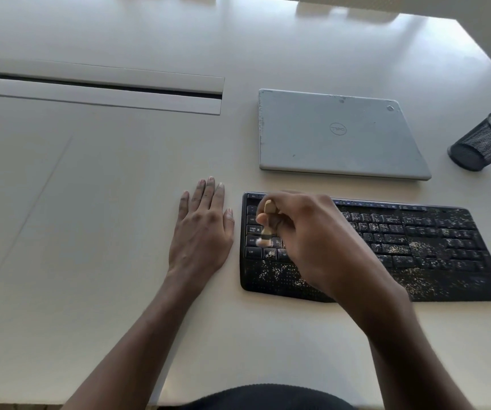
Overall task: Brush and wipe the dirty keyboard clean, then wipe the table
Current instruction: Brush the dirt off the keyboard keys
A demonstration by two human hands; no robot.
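Right hand (306, 232) grips brush (269, 207) at keyboard (430, 241) 9 o'clock end; left hand (201, 229) lies flat, fingers straight. Brush crumbs (398, 248) row by row toward 3 o'clock.

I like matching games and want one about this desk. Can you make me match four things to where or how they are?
Things:
1 keyboard
2 laptop
3 left hand
4 brush

States:
A closed, silver
B gripped by the right hand
C speckled with crumbs
D flat on the table

Pairs: 1-C, 2-A, 3-D, 4-B
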